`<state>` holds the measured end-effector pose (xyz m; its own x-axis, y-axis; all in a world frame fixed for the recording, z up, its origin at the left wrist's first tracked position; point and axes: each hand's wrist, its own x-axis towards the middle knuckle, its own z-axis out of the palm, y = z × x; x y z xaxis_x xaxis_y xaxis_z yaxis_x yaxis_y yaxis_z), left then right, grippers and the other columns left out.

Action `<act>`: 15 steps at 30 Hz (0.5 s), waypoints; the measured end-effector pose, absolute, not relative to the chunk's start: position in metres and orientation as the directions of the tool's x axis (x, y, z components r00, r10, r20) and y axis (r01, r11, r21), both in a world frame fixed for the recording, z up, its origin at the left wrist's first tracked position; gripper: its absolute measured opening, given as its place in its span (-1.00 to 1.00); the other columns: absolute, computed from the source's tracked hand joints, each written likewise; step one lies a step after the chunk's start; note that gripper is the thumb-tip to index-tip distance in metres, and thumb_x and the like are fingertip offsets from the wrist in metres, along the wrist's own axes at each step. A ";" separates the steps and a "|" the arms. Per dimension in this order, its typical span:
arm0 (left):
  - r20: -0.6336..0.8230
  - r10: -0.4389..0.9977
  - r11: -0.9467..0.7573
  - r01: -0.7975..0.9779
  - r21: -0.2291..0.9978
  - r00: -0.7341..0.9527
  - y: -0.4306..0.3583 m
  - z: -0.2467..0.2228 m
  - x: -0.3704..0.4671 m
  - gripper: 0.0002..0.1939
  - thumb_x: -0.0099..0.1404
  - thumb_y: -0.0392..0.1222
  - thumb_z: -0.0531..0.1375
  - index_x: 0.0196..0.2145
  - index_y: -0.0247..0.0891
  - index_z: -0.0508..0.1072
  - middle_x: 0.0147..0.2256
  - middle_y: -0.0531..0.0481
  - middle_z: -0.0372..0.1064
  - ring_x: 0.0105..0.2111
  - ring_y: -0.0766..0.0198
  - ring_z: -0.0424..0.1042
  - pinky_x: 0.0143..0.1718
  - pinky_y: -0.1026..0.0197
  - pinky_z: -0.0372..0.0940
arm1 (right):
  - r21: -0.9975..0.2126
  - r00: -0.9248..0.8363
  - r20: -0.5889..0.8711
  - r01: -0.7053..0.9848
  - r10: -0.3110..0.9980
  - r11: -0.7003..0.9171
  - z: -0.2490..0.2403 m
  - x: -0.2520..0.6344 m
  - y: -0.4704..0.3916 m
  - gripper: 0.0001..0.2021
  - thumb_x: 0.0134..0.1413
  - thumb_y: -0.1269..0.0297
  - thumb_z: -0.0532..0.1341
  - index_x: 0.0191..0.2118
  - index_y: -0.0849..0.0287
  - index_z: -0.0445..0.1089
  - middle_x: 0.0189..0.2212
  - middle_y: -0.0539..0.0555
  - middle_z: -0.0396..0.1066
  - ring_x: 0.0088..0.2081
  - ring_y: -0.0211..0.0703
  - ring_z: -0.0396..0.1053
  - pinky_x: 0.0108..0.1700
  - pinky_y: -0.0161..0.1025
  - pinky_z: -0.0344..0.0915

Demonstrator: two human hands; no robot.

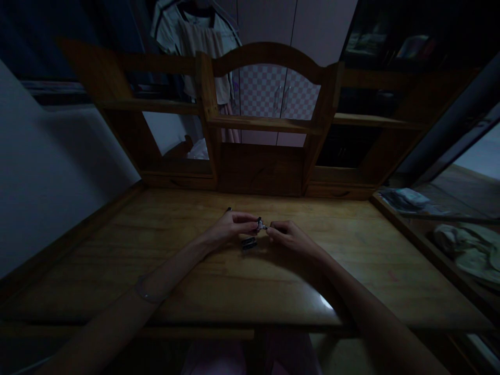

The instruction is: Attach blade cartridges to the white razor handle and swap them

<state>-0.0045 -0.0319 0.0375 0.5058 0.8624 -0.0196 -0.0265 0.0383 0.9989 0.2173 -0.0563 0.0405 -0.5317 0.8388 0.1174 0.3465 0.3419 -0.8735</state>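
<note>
Over the middle of the wooden desk [219,291], my left hand [230,227] is closed on a small black and silver object [260,224], too small and dim to name. My right hand [287,235] pinches close against the silver end of the same object; whether it grips that end or a separate piece is unclear. Just below my left fingers, small black pieces [249,243] lie on the desktop. The tip of another dark thing [228,209] shows behind my left hand, mostly hidden.
A wooden shelf unit [260,169] with open compartments and low drawers stands along the desk's far edge. Clothes [205,41] hang behind it, before a cabinet with a checked pattern [260,88]. At the right, a side shelf [406,229] holds a pale cloth item [469,252].
</note>
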 end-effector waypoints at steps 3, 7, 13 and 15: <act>-0.017 0.851 0.053 -0.053 0.997 0.524 -0.033 0.039 -0.005 -0.69 0.12 -0.14 0.30 -0.18 -0.34 0.53 -0.21 -0.16 0.49 -0.25 0.22 0.46 -0.15 0.18 0.33 | -0.908 -0.474 0.108 0.310 0.874 0.281 0.040 0.216 -0.059 -0.58 0.11 -0.08 0.11 -0.45 0.24 0.29 -0.54 -0.04 0.20 -0.49 -0.30 0.14 -0.47 -0.36 0.04; -0.014 0.844 0.067 -0.080 0.995 0.536 -0.031 0.038 -0.006 -0.68 0.13 -0.15 0.29 -0.17 -0.36 0.53 -0.18 -0.19 0.49 -0.21 0.17 0.46 -0.09 0.12 0.33 | -0.941 -0.447 0.070 0.266 0.892 0.207 0.038 0.214 -0.061 -0.61 0.04 -0.08 0.18 -0.40 0.23 0.29 -0.54 -0.05 0.20 -0.51 -0.31 0.13 -0.50 -0.35 0.03; -0.031 0.880 0.158 -0.230 0.960 0.473 -0.024 0.034 -0.006 -0.69 0.19 -0.11 0.24 -0.19 -0.38 0.54 -0.17 -0.21 0.49 -0.15 0.12 0.45 -0.01 0.04 0.29 | -0.907 -0.456 0.135 0.300 0.880 0.294 0.036 0.219 -0.051 -0.63 0.06 -0.04 0.18 -0.37 0.25 0.35 -0.50 -0.02 0.24 -0.47 -0.29 0.15 -0.46 -0.34 0.06; -0.051 0.885 0.166 -0.212 0.963 0.462 -0.023 0.032 -0.005 -0.67 0.18 -0.07 0.25 -0.19 -0.39 0.53 -0.17 -0.23 0.49 -0.17 0.13 0.45 -0.03 0.06 0.30 | -0.901 -0.441 0.155 0.303 0.884 0.309 0.035 0.219 -0.049 -0.62 0.07 -0.04 0.17 -0.37 0.25 0.36 -0.49 -0.01 0.25 -0.48 -0.29 0.15 -0.46 -0.34 0.07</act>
